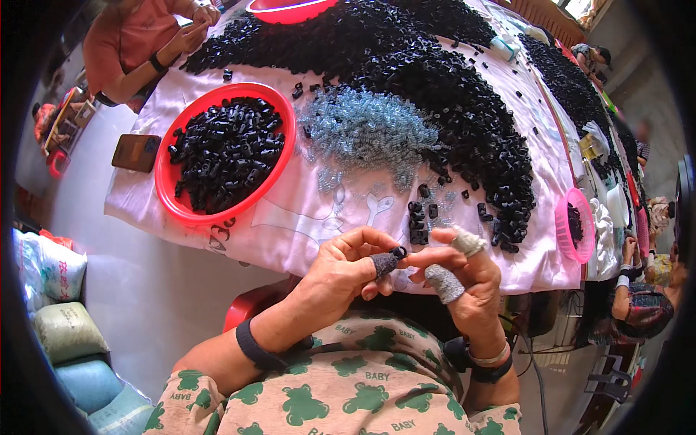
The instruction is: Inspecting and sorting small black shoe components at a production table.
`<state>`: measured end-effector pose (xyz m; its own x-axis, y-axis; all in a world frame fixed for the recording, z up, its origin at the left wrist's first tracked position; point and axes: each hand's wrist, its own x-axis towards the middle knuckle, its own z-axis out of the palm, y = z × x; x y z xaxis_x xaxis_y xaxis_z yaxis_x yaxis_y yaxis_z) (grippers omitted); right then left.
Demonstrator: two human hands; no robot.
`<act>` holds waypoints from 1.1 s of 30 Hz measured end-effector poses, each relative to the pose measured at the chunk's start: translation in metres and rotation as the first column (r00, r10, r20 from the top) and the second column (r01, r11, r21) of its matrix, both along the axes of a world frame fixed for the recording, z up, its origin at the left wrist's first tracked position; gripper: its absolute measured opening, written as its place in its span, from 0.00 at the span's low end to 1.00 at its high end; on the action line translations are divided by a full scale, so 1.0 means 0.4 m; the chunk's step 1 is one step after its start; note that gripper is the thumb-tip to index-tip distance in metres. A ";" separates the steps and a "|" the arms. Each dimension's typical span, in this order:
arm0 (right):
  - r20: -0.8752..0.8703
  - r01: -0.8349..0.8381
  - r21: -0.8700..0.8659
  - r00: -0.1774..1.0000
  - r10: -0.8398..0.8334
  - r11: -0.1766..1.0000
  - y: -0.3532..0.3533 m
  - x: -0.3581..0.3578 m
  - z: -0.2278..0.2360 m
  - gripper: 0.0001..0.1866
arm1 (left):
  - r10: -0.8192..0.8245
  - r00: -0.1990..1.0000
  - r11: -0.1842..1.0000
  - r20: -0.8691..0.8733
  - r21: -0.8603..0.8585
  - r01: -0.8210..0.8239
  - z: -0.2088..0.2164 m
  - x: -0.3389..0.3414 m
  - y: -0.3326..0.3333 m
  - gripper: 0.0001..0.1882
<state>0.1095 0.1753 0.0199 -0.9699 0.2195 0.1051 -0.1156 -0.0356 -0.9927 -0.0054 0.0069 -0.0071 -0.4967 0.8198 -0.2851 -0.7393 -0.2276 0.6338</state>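
Observation:
Between the thumb and fingers of my left hand (341, 264) is a small black plastic piece (398, 252) with a ringed end. A dark cloth wrap covers the left thumb. My right hand (467, 286) is close beside it, with its fingertips drawn in toward the black piece. Grey wraps cover two of its digits. Whatever sits in the right fingertips is too small to make out. Just beyond my hands lie several loose black pieces (418, 223) on the cloth. Past them is a heap of small metal springs (370, 130).
A large pile of black pieces (464, 109) curves around the springs. The red basin (161, 181) on the left holds more of them. A phone (136, 153) lies beside it on the white cloth (290, 246). A pink basket (589, 243) stands right. Another person (119, 51) works at far left.

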 end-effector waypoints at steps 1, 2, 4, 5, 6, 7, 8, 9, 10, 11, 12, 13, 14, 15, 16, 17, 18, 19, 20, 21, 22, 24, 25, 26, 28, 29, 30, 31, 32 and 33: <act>0.016 -0.015 0.062 1.000 0.014 0.998 0.000 0.001 0.000 0.24 | -0.004 0.998 0.999 -0.057 -0.040 0.002 -0.001 -0.001 0.000 0.13; 0.048 0.012 0.087 0.999 -0.016 0.996 -0.007 0.002 0.006 0.19 | -0.009 0.998 0.999 -0.059 -0.033 0.007 -0.002 -0.001 0.000 0.13; 0.047 0.024 0.137 0.998 -0.031 0.990 -0.014 0.001 -0.008 0.15 | -0.022 0.987 0.997 -0.160 -0.082 0.009 -0.006 0.001 -0.002 0.11; 0.056 0.024 0.143 0.998 -0.032 0.989 -0.018 0.000 -0.007 0.14 | -0.026 0.986 0.997 -0.162 -0.074 0.014 -0.001 0.001 -0.002 0.11; 0.031 0.004 0.285 0.999 -0.014 0.958 -0.009 -0.003 -0.020 0.14 | -0.046 0.977 0.991 -0.209 -0.129 0.019 0.009 0.002 -0.003 0.12; 0.060 0.019 0.352 0.997 -0.043 0.936 -0.014 -0.003 -0.013 0.13 | -0.069 0.965 0.983 -0.254 -0.185 0.021 0.016 0.003 -0.003 0.12; 0.003 0.031 0.444 0.999 -0.036 0.896 -0.014 -0.008 -0.015 0.13 | -0.088 0.952 0.972 -0.294 -0.233 0.018 0.020 0.004 -0.005 0.13; -0.053 0.047 0.529 0.998 -0.023 0.847 -0.013 -0.013 -0.017 0.14 | -0.089 0.951 0.973 -0.298 -0.228 0.020 0.019 0.007 -0.004 0.13; -0.057 0.051 0.533 0.998 -0.025 0.845 -0.014 -0.012 -0.015 0.14 | -0.098 0.939 0.970 -0.329 -0.242 0.016 0.015 0.009 -0.003 0.13; -0.021 0.037 0.517 0.999 -0.030 0.855 -0.015 -0.012 -0.014 0.14 | -0.107 0.927 0.966 -0.360 -0.257 0.012 0.012 0.010 -0.002 0.13; 0.015 0.023 0.501 0.999 -0.035 0.865 -0.015 -0.012 -0.013 0.14 | -0.107 0.926 0.967 -0.363 -0.254 0.013 0.010 0.008 -0.001 0.13; 0.013 0.025 0.503 0.999 -0.037 0.864 -0.013 -0.011 -0.012 0.14 | -0.128 0.921 0.960 -0.368 -0.280 0.021 0.008 0.007 0.000 0.13; 0.028 0.007 0.494 0.999 -0.024 0.869 -0.008 -0.010 -0.011 0.13 | -0.147 0.917 0.951 -0.371 -0.307 0.029 0.008 0.007 0.000 0.13; 0.043 -0.012 0.484 0.999 -0.010 0.875 -0.001 -0.008 -0.011 0.13 | -0.148 0.916 0.952 -0.372 -0.306 0.029 0.009 0.006 0.000 0.13; 0.038 0.043 0.560 0.996 -0.077 0.827 0.009 -0.005 -0.010 0.13 | -0.141 0.922 0.951 -0.360 -0.308 0.025 0.011 0.006 0.000 0.13; 0.028 0.091 0.631 0.990 -0.140 0.770 0.022 -0.003 -0.011 0.12 | -0.132 0.928 0.950 -0.347 -0.311 0.018 0.010 0.006 0.000 0.13; -0.105 0.239 0.651 0.968 -0.226 0.720 0.039 -0.009 -0.026 0.12 | -0.130 0.929 0.950 -0.347 -0.311 0.017 0.008 0.004 -0.002 0.13; -0.095 0.329 0.646 0.930 -0.355 0.689 0.055 -0.006 -0.026 0.11 | -0.113 0.933 0.955 -0.343 -0.296 0.007 0.005 0.001 -0.005 0.12; -0.101 0.388 0.691 0.887 -0.450 0.610 0.088 0.002 -0.028 0.11 | -0.099 0.937 0.961 -0.336 -0.277 0.003 0.004 -0.001 -0.005 0.12; -0.161 0.446 0.731 0.849 -0.504 0.516 0.113 0.004 -0.019 0.10 | -0.100 0.938 0.961 -0.333 -0.276 0.005 0.005 -0.002 -0.003 0.12; -0.183 0.472 0.744 0.824 -0.536 0.472 0.138 0.008 -0.015 0.10 | -0.107 0.935 0.958 -0.338 -0.287 0.006 0.009 -0.004 -0.002 0.11; -0.204 0.496 0.757 0.797 -0.568 0.425 0.175 0.020 -0.018 0.11 | -0.117 0.933 0.955 -0.341 -0.298 0.011 0.014 -0.004 0.000 0.11; -0.199 0.464 0.802 0.802 -0.564 0.376 0.189 0.024 -0.024 0.11 | -0.119 0.931 0.953 -0.345 -0.304 0.010 0.015 -0.004 -0.001 0.11; -0.195 0.432 0.841 0.804 -0.561 0.326 0.196 0.027 -0.029 0.11 | -0.124 0.928 0.951 -0.351 -0.310 0.010 0.016 -0.004 -0.001 0.11; -0.169 0.373 0.887 0.810 -0.561 0.271 0.189 0.027 -0.034 0.12 | -0.128 0.928 0.951 -0.350 -0.310 0.014 0.015 -0.004 0.001 0.11; -0.144 0.311 0.925 0.816 -0.559 0.216 0.183 0.023 -0.038 0.14 | -0.128 0.927 0.951 -0.351 -0.310 0.014 0.014 -0.005 0.001 0.10; -0.111 0.251 0.955 0.800 -0.590 0.160 0.173 0.023 -0.043 0.16 | -0.129 0.927 0.950 -0.351 -0.311 0.014 0.012 -0.006 0.000 0.10; -0.111 0.251 0.955 0.800 -0.590 0.160 0.166 0.021 -0.042 0.16 | -0.133 0.924 0.951 -0.358 -0.309 0.017 0.011 -0.006 -0.001 0.10; -0.068 0.205 0.964 0.808 -0.586 0.170 0.159 0.019 -0.037 0.18 | -0.135 0.921 0.951 -0.366 -0.307 0.017 0.010 -0.006 -0.001 0.11; -0.025 0.159 0.971 0.814 -0.580 0.180 0.155 0.019 -0.031 0.19 | -0.133 0.921 0.952 -0.366 -0.307 0.016 0.011 -0.007 -0.002 0.11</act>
